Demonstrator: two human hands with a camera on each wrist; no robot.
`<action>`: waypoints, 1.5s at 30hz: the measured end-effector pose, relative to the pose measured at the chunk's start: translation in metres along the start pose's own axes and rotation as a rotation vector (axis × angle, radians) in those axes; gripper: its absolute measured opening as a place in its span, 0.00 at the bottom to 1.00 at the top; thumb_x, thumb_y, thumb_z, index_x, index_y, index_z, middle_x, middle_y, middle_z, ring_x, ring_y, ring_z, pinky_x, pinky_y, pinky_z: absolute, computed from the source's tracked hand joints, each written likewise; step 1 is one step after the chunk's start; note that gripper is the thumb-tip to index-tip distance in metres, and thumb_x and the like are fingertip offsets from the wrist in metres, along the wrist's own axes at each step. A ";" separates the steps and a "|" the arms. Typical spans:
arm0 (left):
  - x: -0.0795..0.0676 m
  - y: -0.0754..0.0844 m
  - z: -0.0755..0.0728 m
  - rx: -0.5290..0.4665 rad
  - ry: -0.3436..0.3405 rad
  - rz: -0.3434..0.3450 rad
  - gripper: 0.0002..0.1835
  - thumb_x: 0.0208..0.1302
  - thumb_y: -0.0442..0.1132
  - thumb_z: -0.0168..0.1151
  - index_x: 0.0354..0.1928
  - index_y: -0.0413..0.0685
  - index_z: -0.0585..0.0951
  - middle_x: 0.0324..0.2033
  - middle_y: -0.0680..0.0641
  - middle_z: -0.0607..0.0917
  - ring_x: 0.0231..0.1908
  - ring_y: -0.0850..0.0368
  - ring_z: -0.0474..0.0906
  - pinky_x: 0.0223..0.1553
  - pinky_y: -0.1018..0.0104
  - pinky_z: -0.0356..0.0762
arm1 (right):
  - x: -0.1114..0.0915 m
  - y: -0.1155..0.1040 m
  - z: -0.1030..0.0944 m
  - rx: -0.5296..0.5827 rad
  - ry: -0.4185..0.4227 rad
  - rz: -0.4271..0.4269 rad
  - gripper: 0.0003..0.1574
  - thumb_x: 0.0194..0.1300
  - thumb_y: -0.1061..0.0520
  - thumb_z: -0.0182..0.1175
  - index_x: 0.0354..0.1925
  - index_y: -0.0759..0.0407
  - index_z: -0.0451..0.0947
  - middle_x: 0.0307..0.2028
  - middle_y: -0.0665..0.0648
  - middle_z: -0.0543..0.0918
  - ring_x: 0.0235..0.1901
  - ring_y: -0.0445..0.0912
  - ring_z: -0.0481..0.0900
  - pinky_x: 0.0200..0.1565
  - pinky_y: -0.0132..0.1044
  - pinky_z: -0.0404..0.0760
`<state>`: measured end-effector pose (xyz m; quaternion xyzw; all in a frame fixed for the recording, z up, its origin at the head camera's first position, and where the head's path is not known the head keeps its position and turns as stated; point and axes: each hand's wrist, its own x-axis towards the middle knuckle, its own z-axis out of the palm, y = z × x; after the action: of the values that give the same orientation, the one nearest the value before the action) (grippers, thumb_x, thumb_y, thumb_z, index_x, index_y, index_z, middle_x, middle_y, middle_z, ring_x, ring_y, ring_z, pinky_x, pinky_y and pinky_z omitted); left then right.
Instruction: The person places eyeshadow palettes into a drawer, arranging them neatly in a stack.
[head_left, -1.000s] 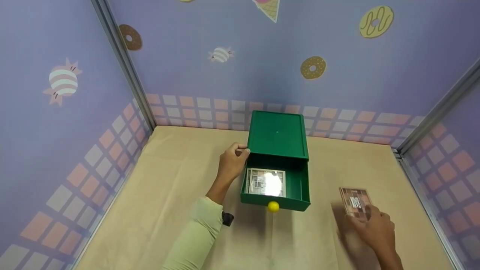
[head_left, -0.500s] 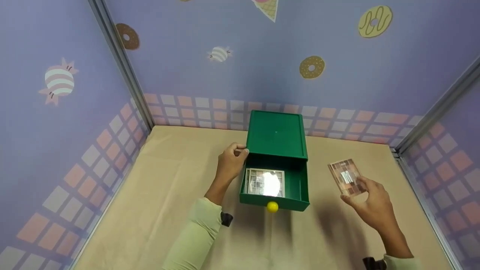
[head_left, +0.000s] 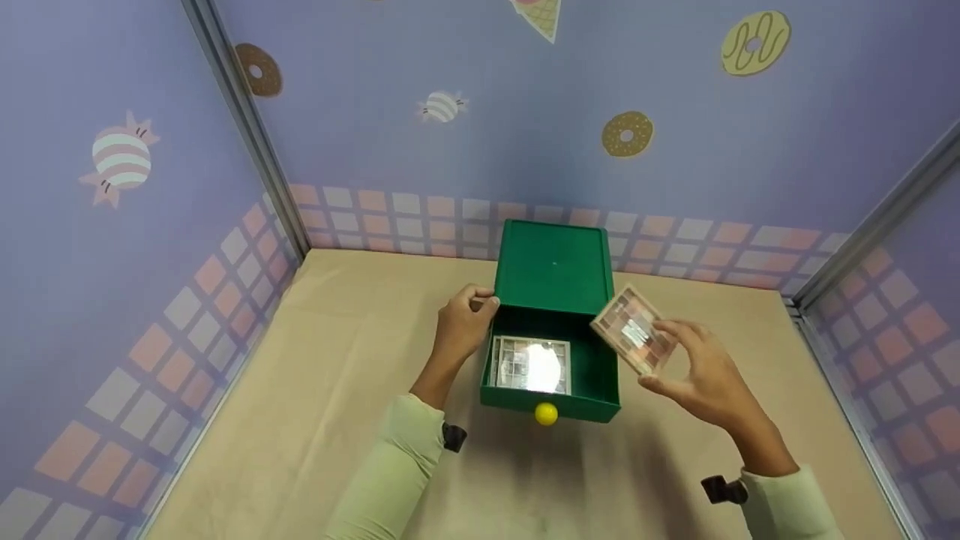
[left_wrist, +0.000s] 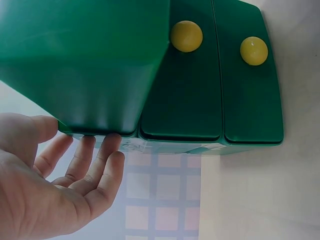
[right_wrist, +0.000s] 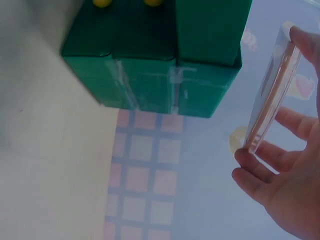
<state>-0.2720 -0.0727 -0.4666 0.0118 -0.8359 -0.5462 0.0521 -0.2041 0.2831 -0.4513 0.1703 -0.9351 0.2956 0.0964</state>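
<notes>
My right hand (head_left: 697, 375) holds an eyeshadow palette (head_left: 634, 330) by its edges, tilted and raised, its corner overlapping the right side of the open drawer. In the right wrist view the clear-lidded palette (right_wrist: 275, 92) is edge-on between thumb and fingertips. The pulled-out top drawer (head_left: 600, 375) of a green drawer cabinet (head_left: 555, 266) holds another palette (head_left: 517, 364) on its left, glare on its lid; a second edge shows beside it. My left hand (head_left: 465, 322) touches the cabinet's left front corner; in the left wrist view its loosely bent fingers (left_wrist: 102, 165) rest along the side.
A yellow knob (head_left: 546, 414) sticks out from the drawer front. Two lower drawers (left_wrist: 182, 95) with yellow knobs are closed beneath. The cabinet stands on a beige tabletop (head_left: 360, 352), near a purple back wall (head_left: 525, 150) with side walls left and right.
My right hand has lifted the palette from the right of the table and carried it up and leftward to the drawer's right edge. My left hand has stayed at the cabinet corner.
</notes>
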 end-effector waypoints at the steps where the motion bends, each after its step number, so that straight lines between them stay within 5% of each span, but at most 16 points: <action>1: 0.000 0.000 0.000 -0.003 0.000 0.001 0.15 0.74 0.48 0.58 0.55 0.53 0.83 0.49 0.47 0.88 0.50 0.51 0.84 0.50 0.52 0.82 | 0.003 -0.003 0.000 0.003 -0.018 -0.019 0.50 0.53 0.48 0.78 0.70 0.56 0.69 0.68 0.67 0.70 0.65 0.67 0.69 0.61 0.74 0.67; 18: 0.000 0.000 0.000 0.018 0.010 0.019 0.15 0.73 0.47 0.58 0.55 0.52 0.84 0.48 0.46 0.89 0.49 0.49 0.85 0.50 0.50 0.82 | 0.036 -0.051 0.025 -0.017 -0.230 -0.183 0.51 0.53 0.42 0.77 0.72 0.49 0.70 0.72 0.59 0.68 0.68 0.62 0.69 0.64 0.67 0.70; 45: -0.001 0.002 0.000 0.021 0.011 0.016 0.15 0.74 0.47 0.57 0.55 0.51 0.83 0.47 0.46 0.88 0.48 0.50 0.85 0.48 0.51 0.82 | 0.051 -0.071 0.037 0.010 -0.379 -0.250 0.43 0.55 0.43 0.77 0.67 0.50 0.76 0.77 0.62 0.62 0.72 0.62 0.62 0.66 0.65 0.71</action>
<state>-0.2708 -0.0718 -0.4652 0.0088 -0.8415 -0.5368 0.0610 -0.2279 0.1939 -0.4300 0.3377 -0.9066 0.2488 -0.0461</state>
